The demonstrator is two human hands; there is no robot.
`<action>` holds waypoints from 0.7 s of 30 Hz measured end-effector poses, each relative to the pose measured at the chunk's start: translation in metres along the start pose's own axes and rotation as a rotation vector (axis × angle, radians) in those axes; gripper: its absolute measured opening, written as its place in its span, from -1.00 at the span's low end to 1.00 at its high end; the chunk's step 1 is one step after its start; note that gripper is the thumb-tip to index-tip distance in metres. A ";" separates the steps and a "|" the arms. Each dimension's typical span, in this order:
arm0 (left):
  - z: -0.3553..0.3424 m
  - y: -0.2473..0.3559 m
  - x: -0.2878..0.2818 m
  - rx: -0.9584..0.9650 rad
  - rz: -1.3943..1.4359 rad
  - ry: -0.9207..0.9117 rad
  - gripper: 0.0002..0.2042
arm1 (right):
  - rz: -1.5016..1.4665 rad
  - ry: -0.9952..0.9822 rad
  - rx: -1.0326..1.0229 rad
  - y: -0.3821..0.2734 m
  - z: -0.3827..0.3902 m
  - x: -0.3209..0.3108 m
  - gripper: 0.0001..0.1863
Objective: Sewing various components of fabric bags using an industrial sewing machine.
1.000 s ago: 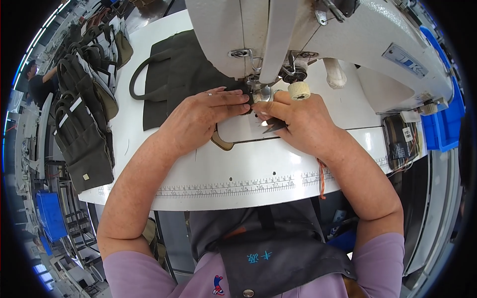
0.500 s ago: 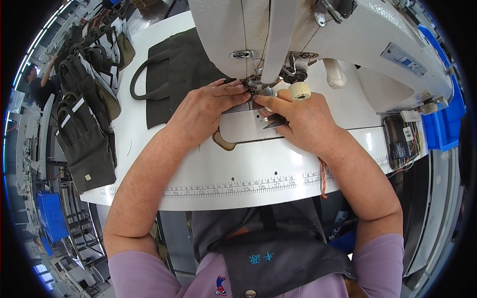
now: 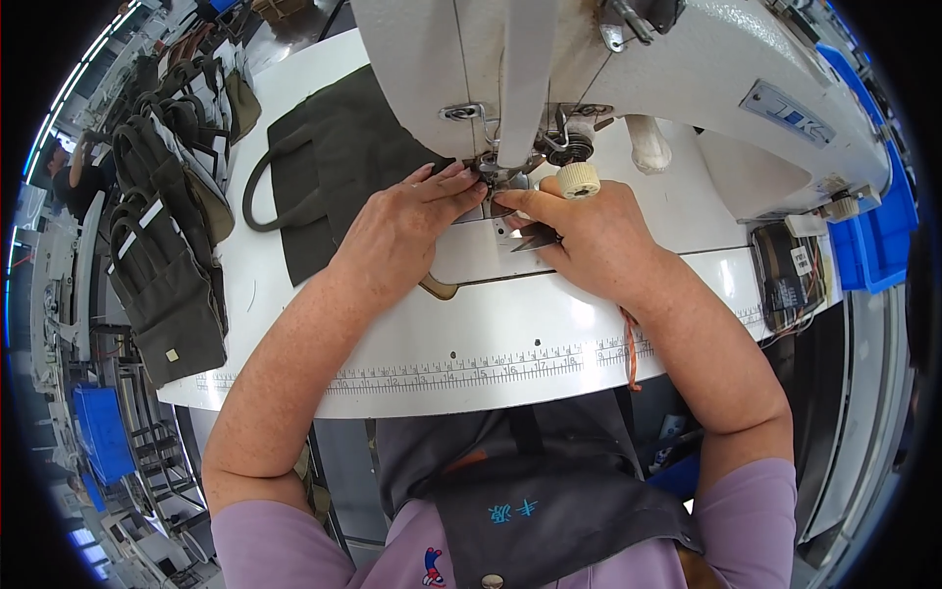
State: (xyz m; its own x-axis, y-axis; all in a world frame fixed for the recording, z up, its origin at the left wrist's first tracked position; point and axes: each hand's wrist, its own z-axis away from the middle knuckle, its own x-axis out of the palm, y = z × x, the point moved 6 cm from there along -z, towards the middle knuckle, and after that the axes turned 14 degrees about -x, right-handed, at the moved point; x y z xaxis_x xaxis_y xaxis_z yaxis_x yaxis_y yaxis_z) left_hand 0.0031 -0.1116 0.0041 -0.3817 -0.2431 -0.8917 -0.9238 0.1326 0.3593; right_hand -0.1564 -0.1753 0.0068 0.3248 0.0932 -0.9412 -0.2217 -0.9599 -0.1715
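Note:
A dark olive fabric bag piece (image 3: 334, 137) with a looped handle (image 3: 257, 201) lies on the white sewing table (image 3: 491, 383), reaching under the sewing machine's presser foot (image 3: 496, 177). My left hand (image 3: 397, 231) lies with fingers extended on the fabric's edge beside the foot. My right hand (image 3: 594, 236) curls around dark metal thread snips (image 3: 535, 240), its index finger reaching to the foot from the right. The blades point left over the plate. The fabric under my fingertips is mostly hidden.
Stacked olive bags (image 3: 172, 294) line the table's left side. The machine body (image 3: 736, 59) fills the upper right. A dark box with wires (image 3: 785, 280) and a blue tray (image 3: 873, 245) sit at right. A co-worker (image 3: 74, 177) is at far left, near a blue bin (image 3: 103, 432).
The bag piece has turned, its lower end and handle swinging down and slightly left. My left hand has shifted slightly. My right hand stays by the foot with the snips.

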 end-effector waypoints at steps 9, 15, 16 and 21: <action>0.011 0.013 0.002 -0.066 -0.076 -0.048 -0.39 | 0.068 -0.051 -0.011 -0.001 0.000 0.003 -0.46; 0.004 0.002 -0.007 0.030 -0.033 -0.140 -0.37 | 0.105 0.002 -0.067 0.001 0.003 0.007 -0.31; 0.005 -0.001 -0.004 -0.001 0.028 -0.127 -0.38 | 0.102 0.002 -0.063 0.002 0.002 0.009 -0.31; 0.004 0.002 0.001 -0.013 -0.042 -0.064 -0.39 | 0.083 -0.004 -0.050 0.000 0.002 0.007 -0.31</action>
State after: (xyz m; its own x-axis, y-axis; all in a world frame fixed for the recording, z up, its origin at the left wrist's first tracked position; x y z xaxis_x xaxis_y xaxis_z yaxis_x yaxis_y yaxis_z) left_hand 0.0013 -0.1075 0.0027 -0.3406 -0.1858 -0.9217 -0.9393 0.1107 0.3248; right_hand -0.1563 -0.1742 -0.0010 0.3035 0.0140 -0.9527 -0.2011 -0.9764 -0.0784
